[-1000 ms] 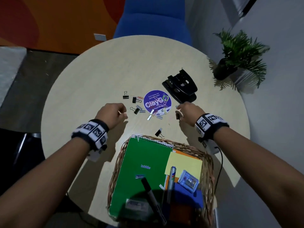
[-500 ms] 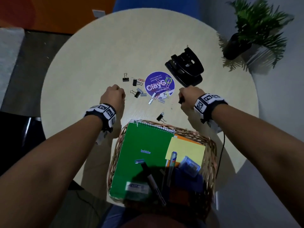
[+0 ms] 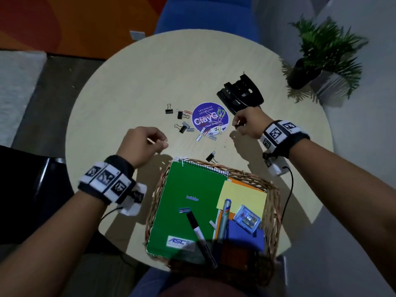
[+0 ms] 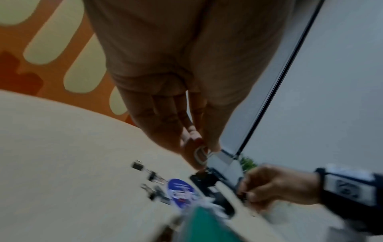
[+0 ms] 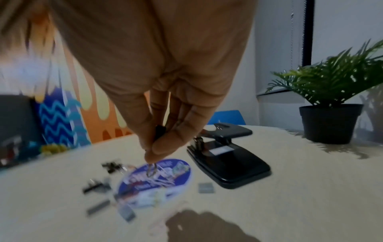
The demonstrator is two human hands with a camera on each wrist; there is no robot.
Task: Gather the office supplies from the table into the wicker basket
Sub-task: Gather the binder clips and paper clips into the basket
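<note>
The wicker basket (image 3: 272, 190) stands at the table's near edge and holds a green notebook (image 3: 188, 202), sticky notes, markers and a small clear box. Beyond it lie several loose binder clips (image 3: 181, 120) and paper clips around a round purple sticker (image 3: 210, 119). One more black binder clip (image 3: 211, 156) lies just past the basket's rim. A black hole punch (image 3: 240, 95) sits further right. My left hand (image 3: 157, 142) hovers left of the pile, pinching what looks like a pale paper clip (image 4: 200, 153). My right hand (image 3: 236, 125) pinches a black binder clip (image 5: 160, 131) above the table.
The round beige table (image 3: 128, 86) drops off on all sides. A potted plant (image 3: 321, 58) stands at the far right by the wall. A blue chair (image 3: 203, 16) sits behind the table. Wrist-camera cables hang beside the basket on both sides.
My left hand has drawn back from the clip pile with a small clip pinched. My right hand, down near the table half a second ago, has risen slightly with the binder clip.
</note>
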